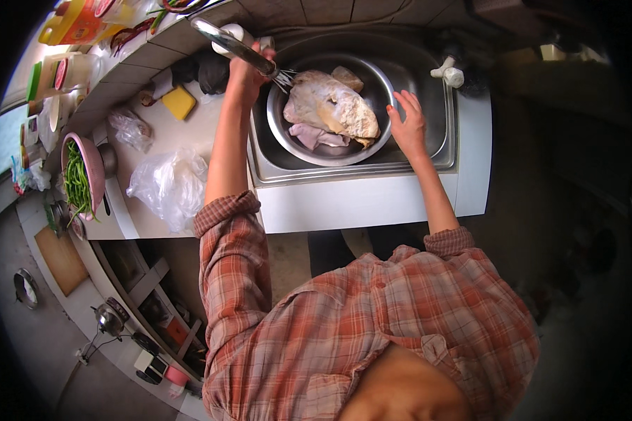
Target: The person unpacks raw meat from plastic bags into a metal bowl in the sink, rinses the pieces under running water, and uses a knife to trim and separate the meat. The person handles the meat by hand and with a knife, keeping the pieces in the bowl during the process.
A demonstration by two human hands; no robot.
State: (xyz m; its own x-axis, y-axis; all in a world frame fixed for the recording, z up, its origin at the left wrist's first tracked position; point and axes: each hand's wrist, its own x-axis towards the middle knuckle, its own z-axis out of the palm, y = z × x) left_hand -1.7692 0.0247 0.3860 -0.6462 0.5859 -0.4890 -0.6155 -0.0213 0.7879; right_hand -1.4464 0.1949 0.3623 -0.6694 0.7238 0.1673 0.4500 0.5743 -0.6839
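A round stainless steel basin (326, 159) sits inside the steel sink (426, 68). It holds a large pale piece of raw, skin-covered meat (318, 100), a smaller pinkish piece (316, 136) and a brownish lump (347, 79). Thin streams of water run from the chrome faucet spout (234, 46) onto the left side of the meat. My left hand (246, 78) is at the faucet, partly hidden behind the spout; its grip does not show. At the basin's right rim, my right hand (410, 125) has its fingers apart and holds nothing; contact with the rim is unclear.
A white valve handle (447, 72) stands at the sink's right corner. On the left counter lie a crumpled clear plastic bag (171, 181), a yellow sponge (179, 102) and a pink bowl of green beans (96, 173). Bottles and jars (76, 71) line the ledge beyond.
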